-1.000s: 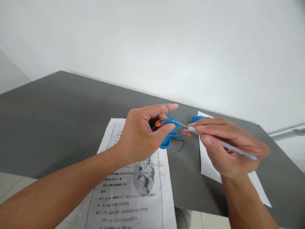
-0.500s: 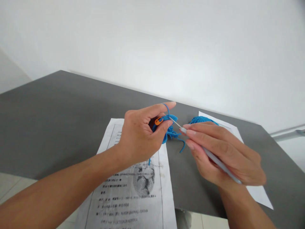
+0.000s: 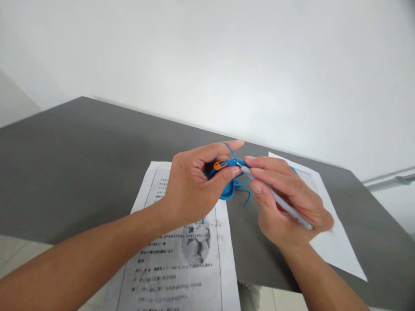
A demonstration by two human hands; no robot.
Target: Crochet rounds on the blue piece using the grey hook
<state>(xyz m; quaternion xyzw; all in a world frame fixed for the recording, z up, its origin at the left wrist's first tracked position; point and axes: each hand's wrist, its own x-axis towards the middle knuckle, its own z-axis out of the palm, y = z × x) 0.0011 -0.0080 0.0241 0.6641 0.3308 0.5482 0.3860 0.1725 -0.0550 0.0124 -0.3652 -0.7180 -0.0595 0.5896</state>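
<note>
My left hand (image 3: 197, 181) pinches a piece of blue crochet work (image 3: 228, 190) between thumb and fingers, with a strand of blue yarn looped over its raised index finger. An orange stitch marker (image 3: 219, 165) is clipped to the work near the thumb. In my right hand (image 3: 288, 194) is a crochet hook (image 3: 282, 201) with a grey handle, held like a pen. Its metal tip reaches into the top edge of the blue work, beside my left thumb. A loose yarn tail hangs below. Part of the work is hidden behind my left hand.
A printed pattern sheet (image 3: 175, 276) with a round picture lies under my left forearm on the dark grey table (image 3: 97, 147). Another white sheet (image 3: 340, 246) lies under my right hand. A white wall (image 3: 207, 65) rises behind the table.
My right hand has moved left with the hook, bringing its handle close to my left thumb. The blue yarn bundle behind my right hand is now mostly covered.
</note>
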